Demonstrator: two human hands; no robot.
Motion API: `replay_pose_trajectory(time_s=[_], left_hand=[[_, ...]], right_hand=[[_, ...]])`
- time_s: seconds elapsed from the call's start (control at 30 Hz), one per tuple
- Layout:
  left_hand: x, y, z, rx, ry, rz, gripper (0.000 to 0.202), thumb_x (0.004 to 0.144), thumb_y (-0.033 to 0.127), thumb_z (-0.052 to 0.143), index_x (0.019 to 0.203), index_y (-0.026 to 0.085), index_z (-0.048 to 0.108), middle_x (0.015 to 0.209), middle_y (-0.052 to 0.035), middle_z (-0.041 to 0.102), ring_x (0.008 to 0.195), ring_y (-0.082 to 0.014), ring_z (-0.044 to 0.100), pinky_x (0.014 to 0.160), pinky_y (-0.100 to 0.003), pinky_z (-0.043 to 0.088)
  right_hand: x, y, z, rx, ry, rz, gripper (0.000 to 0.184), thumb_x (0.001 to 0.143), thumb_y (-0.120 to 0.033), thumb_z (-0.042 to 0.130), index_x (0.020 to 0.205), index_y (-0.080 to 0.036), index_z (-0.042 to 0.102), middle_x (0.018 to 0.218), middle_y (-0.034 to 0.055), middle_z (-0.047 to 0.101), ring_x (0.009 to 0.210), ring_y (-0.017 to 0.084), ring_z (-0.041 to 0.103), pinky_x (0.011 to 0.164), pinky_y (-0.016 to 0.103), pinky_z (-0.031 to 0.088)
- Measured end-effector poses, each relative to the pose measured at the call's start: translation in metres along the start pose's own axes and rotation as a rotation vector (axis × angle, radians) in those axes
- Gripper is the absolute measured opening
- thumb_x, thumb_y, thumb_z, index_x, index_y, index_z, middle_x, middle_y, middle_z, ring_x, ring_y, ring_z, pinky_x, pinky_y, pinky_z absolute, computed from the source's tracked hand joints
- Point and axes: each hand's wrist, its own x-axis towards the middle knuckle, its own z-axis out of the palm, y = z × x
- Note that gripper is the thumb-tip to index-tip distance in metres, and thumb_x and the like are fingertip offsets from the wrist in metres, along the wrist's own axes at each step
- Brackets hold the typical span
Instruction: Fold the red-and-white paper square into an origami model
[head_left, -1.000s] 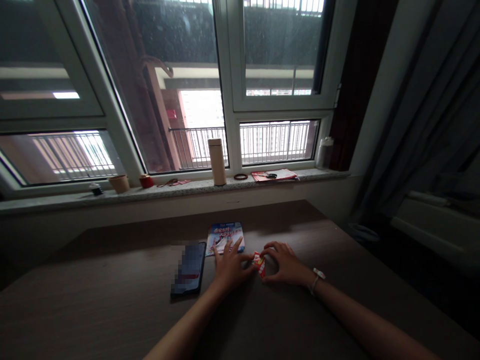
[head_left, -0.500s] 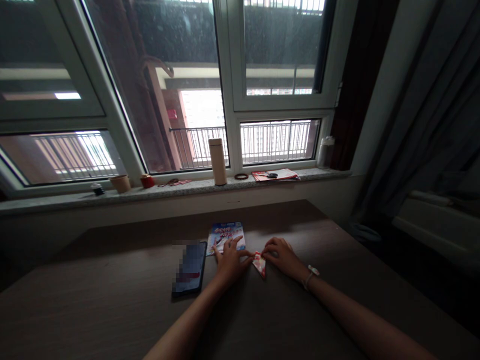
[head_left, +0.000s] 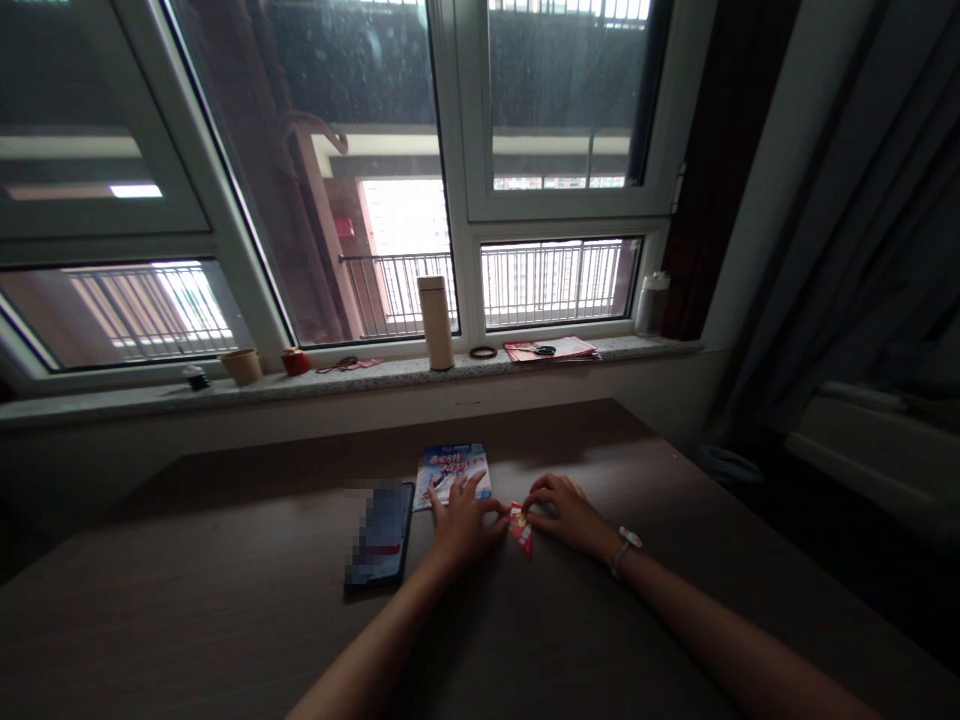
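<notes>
A small folded piece of red-and-white paper (head_left: 521, 535), tapering to a point toward me, is between my hands over the dark table. My left hand (head_left: 466, 520) pinches its upper left edge with thumb and forefinger, the other fingers spread over a printed leaflet (head_left: 435, 470). On the opposite side, my right hand (head_left: 564, 512) grips the upper right edge with its fingertips, the remaining fingers curled. A bracelet (head_left: 624, 550) circles my right wrist. Just left of my left hand lies a phone (head_left: 386, 540).
Beyond the brown table (head_left: 225, 560) runs a stone windowsill (head_left: 375, 378). On it stand a beige flask (head_left: 436, 325), a paper cup (head_left: 241, 367), a red spool-like item (head_left: 295, 362), red papers (head_left: 570, 350) with scissors (head_left: 544, 350) on top, and a clear bottle (head_left: 652, 305).
The folded paper's visible face has gone from mostly pale to mostly red, with a yellow patch near the top. Both hands keep nearly the same place, the fingers shifting slightly.
</notes>
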Motion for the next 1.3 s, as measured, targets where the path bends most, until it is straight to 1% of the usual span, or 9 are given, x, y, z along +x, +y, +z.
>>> replay_pose_trajectory(time_s=[0.2, 0.3, 0.5, 0.63, 0.7, 0.8, 0.97, 1.2, 1.3], left_hand=[[-0.005, -0.002, 0.005, 0.025, 0.020, 0.055, 0.028, 0.074, 0.055, 0.073, 0.097, 0.039, 0.074, 0.151, -0.0031, 0.043, 0.141, -0.0378, 0.030, 0.107, -0.073, -0.012], [-0.008, -0.001, 0.008, 0.020, 0.028, 0.076, 0.041, 0.068, 0.062, 0.074, 0.102, 0.038, 0.073, 0.152, -0.0044, 0.040, 0.141, -0.0383, 0.030, 0.108, -0.072, -0.014], [-0.012, 0.003, 0.011, 0.043, -0.003, 0.110, 0.055, 0.067, 0.067, 0.071, 0.111, 0.033, 0.069, 0.153, -0.0101, 0.039, 0.139, -0.0399, 0.031, 0.108, -0.075, -0.007], [-0.011, 0.000, 0.007, 0.030, -0.059, 0.108, 0.065, 0.061, 0.073, 0.072, 0.113, 0.035, 0.068, 0.154, -0.0101, 0.037, 0.141, -0.0406, 0.029, 0.108, -0.074, -0.007], [-0.009, -0.003, 0.004, 0.021, -0.072, 0.102, 0.060, 0.062, 0.075, 0.070, 0.110, 0.039, 0.069, 0.154, -0.0078, 0.038, 0.143, -0.0397, 0.026, 0.108, -0.073, -0.009], [-0.007, -0.006, 0.000, 0.015, -0.100, 0.053, 0.049, 0.071, 0.070, 0.066, 0.109, 0.040, 0.071, 0.154, -0.0074, 0.037, 0.143, -0.0393, 0.026, 0.107, -0.074, -0.007], [-0.006, -0.004, 0.002, 0.017, -0.046, 0.025, 0.033, 0.079, 0.063, 0.063, 0.104, 0.042, 0.073, 0.153, -0.0042, 0.040, 0.143, -0.0375, 0.027, 0.108, -0.073, -0.009], [-0.007, -0.002, 0.007, -0.005, -0.032, 0.010, 0.029, 0.077, 0.055, 0.070, 0.102, 0.041, 0.073, 0.153, -0.0032, 0.040, 0.143, -0.0376, 0.027, 0.109, -0.071, -0.008], [-0.008, -0.003, 0.007, -0.034, -0.035, 0.017, 0.031, 0.077, 0.052, 0.071, 0.106, 0.041, 0.072, 0.152, -0.0050, 0.041, 0.142, -0.0371, 0.029, 0.109, -0.073, -0.001]], right_hand=[[-0.005, -0.001, 0.000, -0.035, -0.027, -0.013, 0.028, 0.081, -0.045, 0.069, 0.105, -0.032, 0.071, 0.119, 0.0028, 0.059, 0.116, 0.024, 0.051, 0.109, 0.042, 0.030], [-0.006, -0.002, -0.001, -0.054, -0.050, -0.014, 0.031, 0.081, -0.046, 0.068, 0.108, -0.032, 0.070, 0.122, 0.0037, 0.058, 0.118, 0.025, 0.050, 0.111, 0.044, 0.028], [-0.008, -0.003, -0.003, -0.044, -0.065, -0.013, 0.038, 0.076, -0.049, 0.071, 0.110, -0.032, 0.068, 0.124, 0.0034, 0.057, 0.121, 0.026, 0.049, 0.113, 0.045, 0.026], [-0.010, -0.003, -0.005, -0.036, -0.077, -0.015, 0.044, 0.073, -0.053, 0.073, 0.111, -0.032, 0.067, 0.125, 0.0034, 0.056, 0.123, 0.026, 0.048, 0.115, 0.047, 0.023], [-0.010, -0.003, -0.005, -0.033, -0.087, -0.017, 0.048, 0.071, -0.055, 0.074, 0.112, -0.031, 0.066, 0.126, 0.0041, 0.055, 0.124, 0.027, 0.047, 0.115, 0.046, 0.023], [-0.011, -0.004, -0.007, -0.028, -0.102, -0.018, 0.055, 0.068, -0.057, 0.075, 0.115, -0.030, 0.064, 0.128, 0.0051, 0.054, 0.125, 0.028, 0.047, 0.115, 0.047, 0.023], [-0.013, -0.004, -0.007, -0.037, -0.122, -0.020, 0.062, 0.064, -0.056, 0.078, 0.118, -0.030, 0.061, 0.132, 0.0062, 0.051, 0.128, 0.029, 0.044, 0.118, 0.051, 0.016], [-0.015, -0.002, -0.006, -0.020, -0.137, -0.016, 0.068, 0.061, -0.057, 0.080, 0.121, -0.031, 0.060, 0.135, 0.0063, 0.049, 0.131, 0.030, 0.041, 0.118, 0.056, 0.009], [-0.013, 0.001, -0.006, 0.009, -0.142, -0.014, 0.059, 0.066, -0.060, 0.077, 0.118, -0.035, 0.064, 0.133, 0.0045, 0.051, 0.130, 0.030, 0.043, 0.118, 0.057, 0.011]])
